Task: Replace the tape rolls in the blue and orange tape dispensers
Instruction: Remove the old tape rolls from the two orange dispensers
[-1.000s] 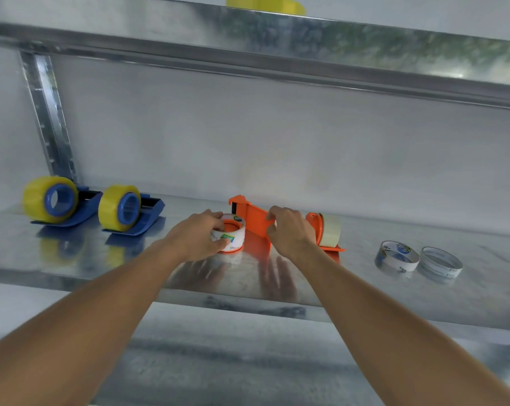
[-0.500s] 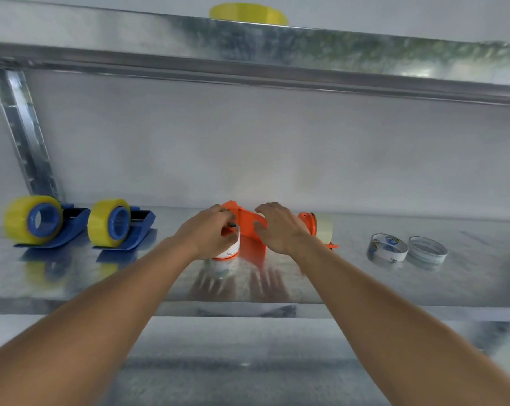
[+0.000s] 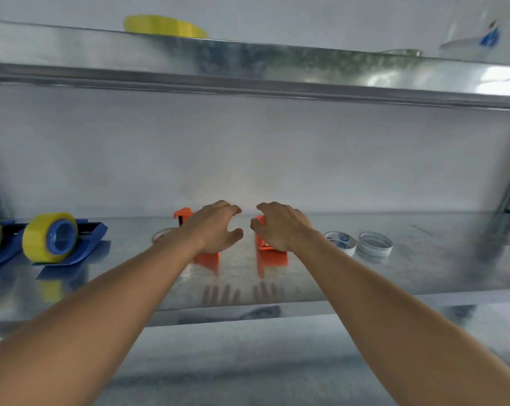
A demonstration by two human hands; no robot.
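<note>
Since half a second ago, left hand [image 3: 215,230] off white roll, spread open over orange dispenser [image 3: 270,253]; right hand [image 3: 280,227] loosely curled atop it, grasp unclear. Blue dispenser [image 3: 63,244] far left; two spare rolls [image 3: 340,241] just right; shelf edge [image 3: 365,300] clear.

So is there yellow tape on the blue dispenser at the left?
Yes, the blue plastic dispenser carries a fat yellow tape roll on its blue hub.

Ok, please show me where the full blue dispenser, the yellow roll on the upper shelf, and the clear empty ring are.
blue dispenser [image 3: 94,232], head view, its blue base.
yellow roll [image 3: 163,24], head view, its top face.
clear empty ring [image 3: 375,244], head view, its inside.
</note>
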